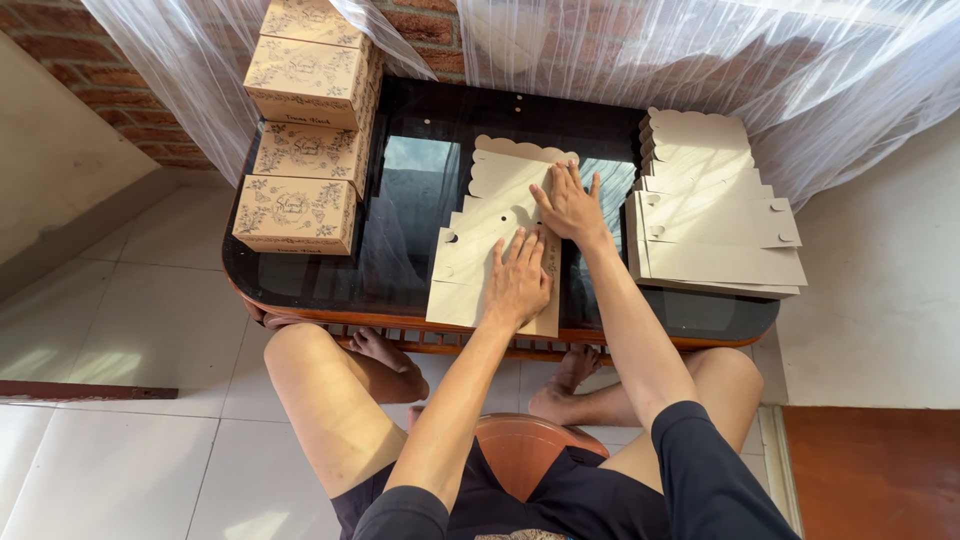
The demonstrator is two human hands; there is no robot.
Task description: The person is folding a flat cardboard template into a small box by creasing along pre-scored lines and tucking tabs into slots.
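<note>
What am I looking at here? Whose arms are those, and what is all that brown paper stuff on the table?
The camera sits on a person's head and looks down, so you see their own arms and knees. They sit at a dark glass table. Both hands press flat on one unfolded cardboard box sheet: the left hand near its bottom, the right hand higher up. Neither hand grips anything. On the right lies a pile of flat sheets just like it. On the left stand finished boxes with printed flower patterns, stacked up.

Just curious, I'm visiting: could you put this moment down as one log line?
left hand: flat on cardboard blank | right hand: pressing same blank | blank stack: to the right | finished boxes: to the left | glass table
</note>
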